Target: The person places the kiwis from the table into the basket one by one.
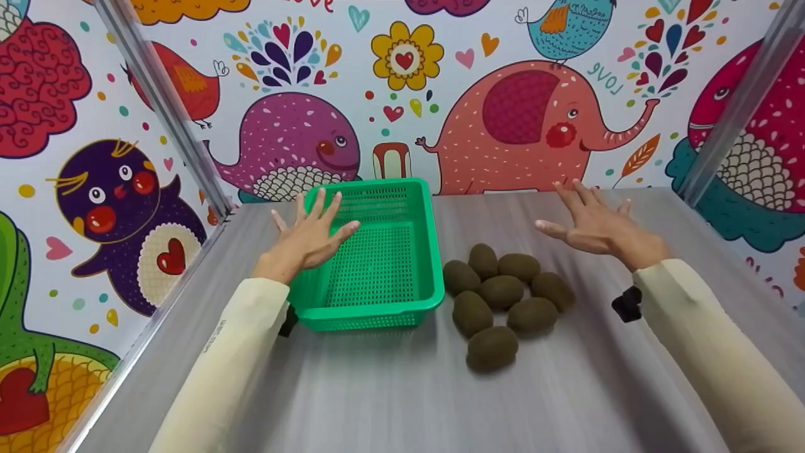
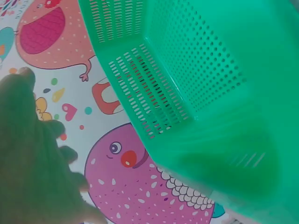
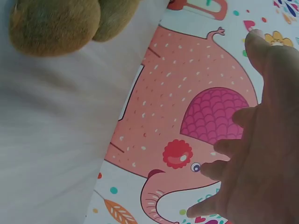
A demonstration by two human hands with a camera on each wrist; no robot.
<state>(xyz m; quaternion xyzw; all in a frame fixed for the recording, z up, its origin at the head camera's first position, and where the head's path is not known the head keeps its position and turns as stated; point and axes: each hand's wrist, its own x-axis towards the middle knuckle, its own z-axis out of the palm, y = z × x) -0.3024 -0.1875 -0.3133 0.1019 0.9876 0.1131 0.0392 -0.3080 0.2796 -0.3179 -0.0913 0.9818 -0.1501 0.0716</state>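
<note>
My left hand (image 1: 309,238) is spread over the left side of a green plastic basket (image 1: 434,251), fingers straight and holding nothing. The basket has perforated walls and floor, and nothing lies in it. In the left wrist view the basket (image 2: 205,144) fills the right side, with the hand (image 2: 37,158) at the left. Several brown fuzzy kiwis (image 1: 501,292) lie grouped on the table to the right of the basket. Beyond them to the right, my right hand (image 1: 597,226) hovers with fingers spread, gripping nothing. Two kiwis (image 3: 53,28) show at the top of the right wrist view, apart from the hand (image 3: 261,140).
The grey wood-grain table (image 1: 377,390) ends at a back panel (image 1: 396,151) printed with cartoon animals. Metal posts (image 1: 170,119) stand at both rear corners. A similar printed panel (image 1: 56,277) runs along the left side.
</note>
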